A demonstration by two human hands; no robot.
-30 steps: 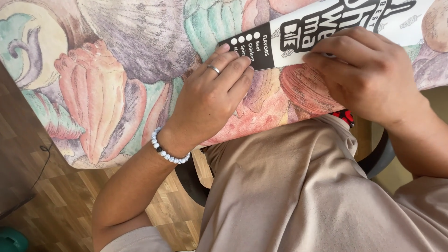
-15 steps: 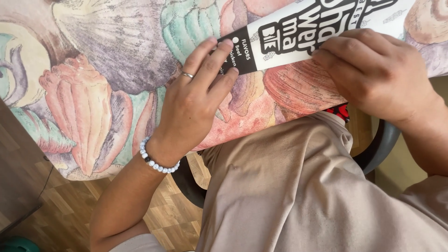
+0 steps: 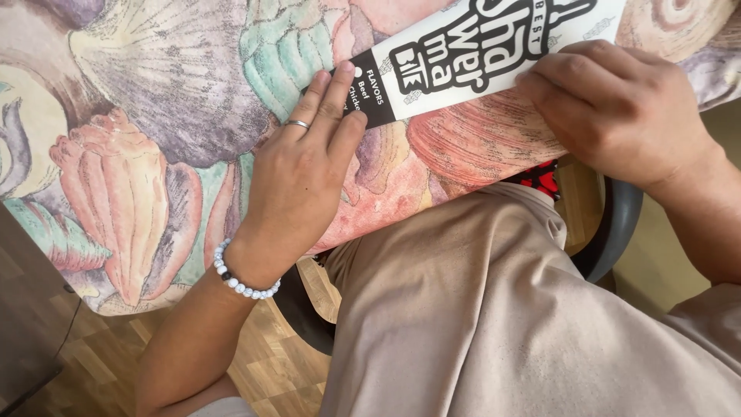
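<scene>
Paper sleeve (image 3: 471, 58), long, flat and narrow, white over most of its length with bold black lettering and small skewer drawings, and a black band at its near-left end carrying white print and dots; we see it lying flat on the worktop (image 3: 154, 154), running diagonally from the middle of the view up to the top right, where it leaves the picture. It looks smooth, with no crease we can see, edges straight. Our left hand (image 3: 305, 185) lies palm down, fingers stretched out and together, fingertips pressing on the black end of the sleeve, not gripping anything; a thin ring (image 3: 297, 123) sits on one finger and a white bead bracelet (image 3: 243, 278) on the wrist. Our right hand (image 3: 617, 116) is curled, knuckles up, fingers bent down onto the lower edge of the white part; we cannot tell whether it pinches the edge or only presses on it. The two hands are well apart along the sleeve. Worktop cover is a cloth with big painted seashells in pink, teal, purple and cream. Below the edge, our lap in beige trousers (image 3: 502, 309), a dark chair rim (image 3: 614, 232) at right, wooden floor (image 3: 108, 363) at lower left.
</scene>
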